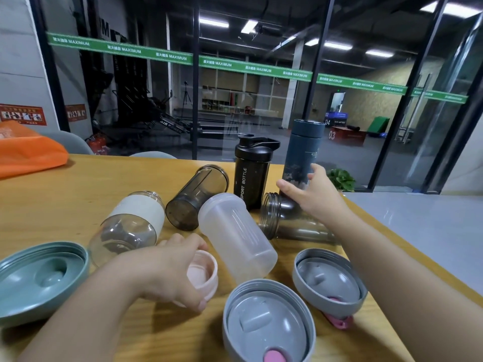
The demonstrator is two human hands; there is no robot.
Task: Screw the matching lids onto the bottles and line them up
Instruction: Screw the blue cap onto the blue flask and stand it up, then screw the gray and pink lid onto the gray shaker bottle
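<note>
My right hand (317, 194) wraps the tall blue bottle (303, 155), standing up at the back. My left hand (170, 267) pinches the pink lid (202, 273), I think. Its glass bottle (130, 226) lies just left, mouth pointing away.

Left hand (170, 267): forearm entering from lower-left edge, wrist bent, fingers and thumb curling downward and pinching inward, back of hand facing the camera. Right hand (313, 194): forearm reaching fwd from lower-right edge, arm extending well ahead of the left, fingers spreading wide w/ thumb pointing left, palm facing away from camera. Both forearms bare.
</note>
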